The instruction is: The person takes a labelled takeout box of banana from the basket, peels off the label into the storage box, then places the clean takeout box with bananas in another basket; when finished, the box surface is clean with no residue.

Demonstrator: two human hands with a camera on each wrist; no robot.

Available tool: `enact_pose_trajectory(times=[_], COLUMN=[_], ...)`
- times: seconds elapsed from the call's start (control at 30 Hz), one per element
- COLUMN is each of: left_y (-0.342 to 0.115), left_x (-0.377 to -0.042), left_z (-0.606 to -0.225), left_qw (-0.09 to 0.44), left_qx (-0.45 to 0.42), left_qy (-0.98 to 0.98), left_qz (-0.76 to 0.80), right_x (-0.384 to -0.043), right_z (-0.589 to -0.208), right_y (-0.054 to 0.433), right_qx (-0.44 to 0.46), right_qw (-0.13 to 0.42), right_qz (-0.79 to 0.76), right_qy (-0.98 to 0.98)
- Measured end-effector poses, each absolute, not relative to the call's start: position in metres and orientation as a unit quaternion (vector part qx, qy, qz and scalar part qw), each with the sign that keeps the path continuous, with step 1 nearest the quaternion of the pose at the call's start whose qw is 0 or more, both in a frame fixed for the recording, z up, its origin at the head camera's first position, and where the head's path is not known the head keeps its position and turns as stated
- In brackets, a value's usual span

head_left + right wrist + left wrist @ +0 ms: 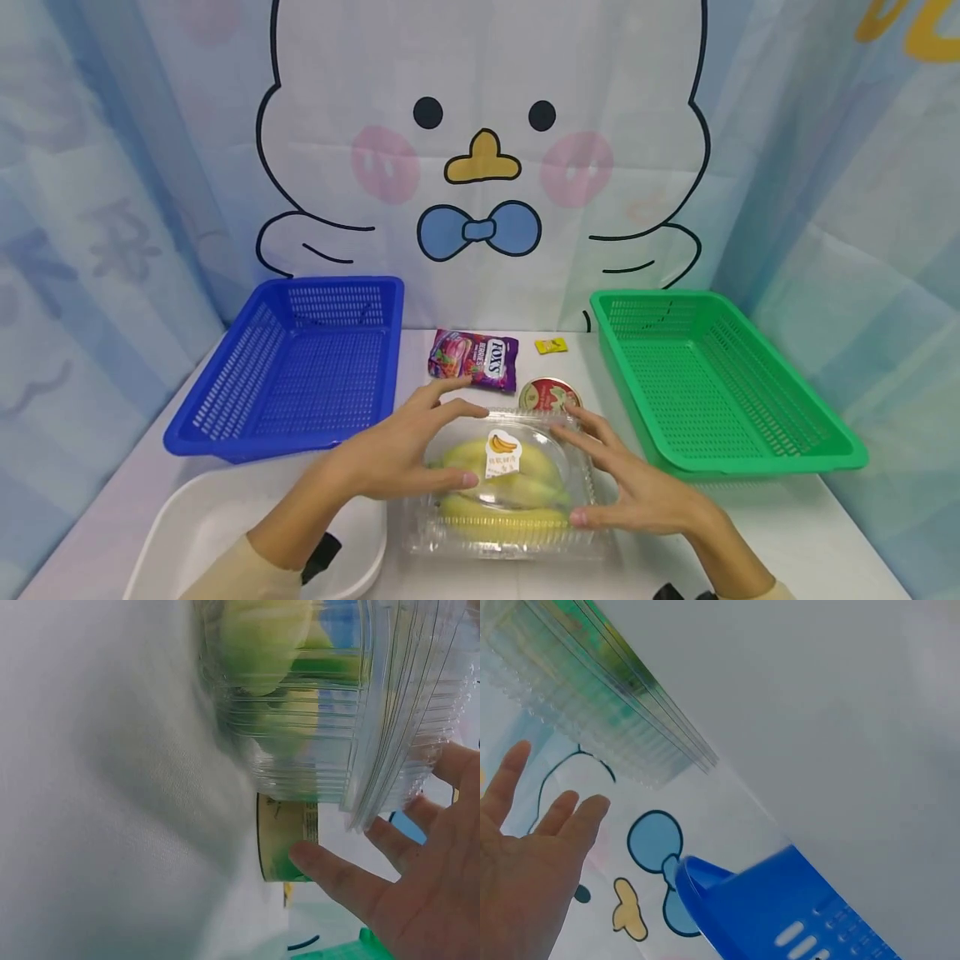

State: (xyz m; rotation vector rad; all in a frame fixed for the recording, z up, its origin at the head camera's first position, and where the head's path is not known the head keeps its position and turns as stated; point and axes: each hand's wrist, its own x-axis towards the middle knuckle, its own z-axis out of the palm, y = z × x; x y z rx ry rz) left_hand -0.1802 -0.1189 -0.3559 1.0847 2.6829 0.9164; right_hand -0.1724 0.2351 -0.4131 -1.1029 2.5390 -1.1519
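A clear plastic clamshell box with yellow bananas inside stands at the front middle of the table, with a banana label on its lid. My left hand is at the box's left side, fingers spread and thumb over the lid. On the right, my right hand has its thumb near the front corner and its fingers by the back corner. The right wrist view shows the box's ribbed side close to those spread fingers. Behind the box sits a round red-topped tin, partly hidden.
A blue basket stands back left, a green basket right. Under my left forearm is a white basin. A purple Fox's candy bag and a small yellow packet lie near the printed curtain.
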Motion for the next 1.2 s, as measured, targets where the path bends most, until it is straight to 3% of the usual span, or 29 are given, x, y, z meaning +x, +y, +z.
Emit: enact_pose_trajectory(times=[0.7, 1.2], left_y=[-0.079, -0.065], left_x=[-0.183, -0.18], left_z=[-0.372, -0.367], left_qw=[-0.031, -0.039], left_qx=[0.407, 0.425], left_qy=[0.877, 0.882], left_qz=[0.252, 0.197], right_x=[-0.171, -0.172], right_z=[-0.411, -0.413], right_y=[0.233, 0.233], right_qx=[-0.366, -0.357], right_qw=[0.065, 0.079], right_qz=[-0.378, -0.389], right_qy=[0.848, 0.846])
